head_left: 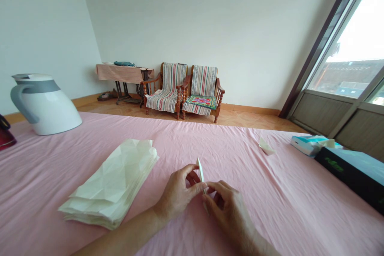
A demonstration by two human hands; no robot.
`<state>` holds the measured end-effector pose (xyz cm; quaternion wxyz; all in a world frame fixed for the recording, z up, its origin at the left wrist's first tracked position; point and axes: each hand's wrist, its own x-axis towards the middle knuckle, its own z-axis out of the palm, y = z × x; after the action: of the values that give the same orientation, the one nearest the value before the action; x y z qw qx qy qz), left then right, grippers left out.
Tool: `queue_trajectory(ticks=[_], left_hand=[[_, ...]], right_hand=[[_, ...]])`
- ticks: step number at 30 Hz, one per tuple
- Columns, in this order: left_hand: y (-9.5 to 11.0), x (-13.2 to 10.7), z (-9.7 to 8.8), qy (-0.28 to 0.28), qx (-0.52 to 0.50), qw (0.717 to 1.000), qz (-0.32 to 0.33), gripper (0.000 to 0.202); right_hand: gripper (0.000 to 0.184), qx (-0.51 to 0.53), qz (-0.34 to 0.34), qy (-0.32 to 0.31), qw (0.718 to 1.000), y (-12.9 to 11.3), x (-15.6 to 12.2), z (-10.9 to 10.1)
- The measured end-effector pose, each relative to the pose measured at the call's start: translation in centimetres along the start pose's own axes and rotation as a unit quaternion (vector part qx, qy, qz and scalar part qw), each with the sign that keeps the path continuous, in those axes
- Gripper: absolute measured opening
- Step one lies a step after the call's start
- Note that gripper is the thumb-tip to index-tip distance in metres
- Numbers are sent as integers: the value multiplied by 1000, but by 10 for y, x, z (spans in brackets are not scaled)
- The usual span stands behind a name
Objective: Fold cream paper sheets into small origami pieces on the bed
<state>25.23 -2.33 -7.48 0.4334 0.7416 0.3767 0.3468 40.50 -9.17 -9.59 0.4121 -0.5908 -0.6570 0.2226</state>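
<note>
A narrow piece of folded white paper (201,170) is pinched between my two hands, seen nearly edge-on with its pointed tip up. My left hand (180,188) grips it from the left, thumb on the near side. From the right, my right hand (226,206) holds its lower part between thumb and fingers. The lower end is partly hidden by my fingers. Left of my hands lies a stack of creased white paper sheets (120,172) on the pink tablecloth (240,156).
A white and grey jug (54,104) stands at the far left beside a dark red object (6,136). To the right are a small folded paper scrap (266,147), a blue tissue pack (306,144) and a black box (339,172). Two wooden chairs (201,84) stand beyond.
</note>
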Motion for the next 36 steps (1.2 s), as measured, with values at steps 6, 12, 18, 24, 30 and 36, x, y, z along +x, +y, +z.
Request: queue_trajectory(ticks=[6, 12, 18, 24, 30, 36], left_hand=[[-4, 1, 0, -5, 0, 1000, 0, 39], [-7, 1, 1, -3, 3, 1000, -3, 40], [-4, 0, 3, 32, 38, 999, 15, 32], [-4, -5, 5, 50, 103, 992, 44, 31], [-4, -7, 5, 46, 167, 980, 93, 34], [-10, -7, 3, 4, 203, 974, 100, 32]], right_hand=[[18, 14, 9, 4, 1000, 2, 0, -1], [24, 32, 20, 20, 999, 2, 0, 1], [21, 33, 28, 43, 998, 2, 0, 0], [18, -43, 36, 56, 997, 16, 2, 0], [35, -57, -19, 115, 992, 23, 10, 4], [44, -61, -31, 102, 992, 28, 13, 0]])
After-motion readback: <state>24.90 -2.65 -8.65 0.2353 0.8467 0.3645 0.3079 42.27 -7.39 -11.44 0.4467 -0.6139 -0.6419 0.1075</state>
